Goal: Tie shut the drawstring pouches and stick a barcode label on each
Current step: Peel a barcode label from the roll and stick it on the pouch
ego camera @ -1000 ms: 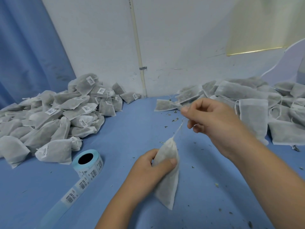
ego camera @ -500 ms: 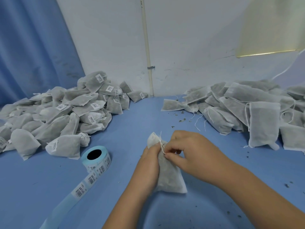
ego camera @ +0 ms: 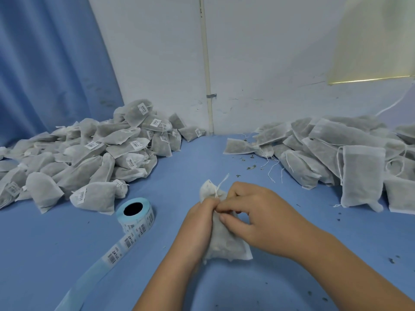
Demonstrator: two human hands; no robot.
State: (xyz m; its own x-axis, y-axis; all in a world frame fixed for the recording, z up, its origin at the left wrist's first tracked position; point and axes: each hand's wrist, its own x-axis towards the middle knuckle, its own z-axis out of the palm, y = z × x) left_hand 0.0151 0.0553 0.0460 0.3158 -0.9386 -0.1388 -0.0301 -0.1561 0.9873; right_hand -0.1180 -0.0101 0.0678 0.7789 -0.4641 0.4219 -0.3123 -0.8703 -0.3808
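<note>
While the pouch (ego camera: 226, 241) rests on the tabletop (ego camera: 67, 254), both hands work at its neck. The left hand (ego camera: 199, 218) grips the pouch just below the gathered neck, fingers (ego camera: 207, 204) curled round it. The right hand (ego camera: 253, 212), entering from 4 o'clock, pinches the drawstring (ego camera: 219, 187) at the neck, with all its fingers curled in. The loose drawstring ends stand up toward 12 o'clock, and the pouch bottom points toward 5 o'clock.

At 9 o'clock from the pouch, near but apart, lies the roll (ego camera: 135, 213); its strip (ego camera: 116, 252) of barcode labels trails toward 7 o'clock. At 10 o'clock lies the labelled pile (ego camera: 101, 153). At 2 o'clock lies the second pile (ego camera: 336, 158), strings hanging loose.
</note>
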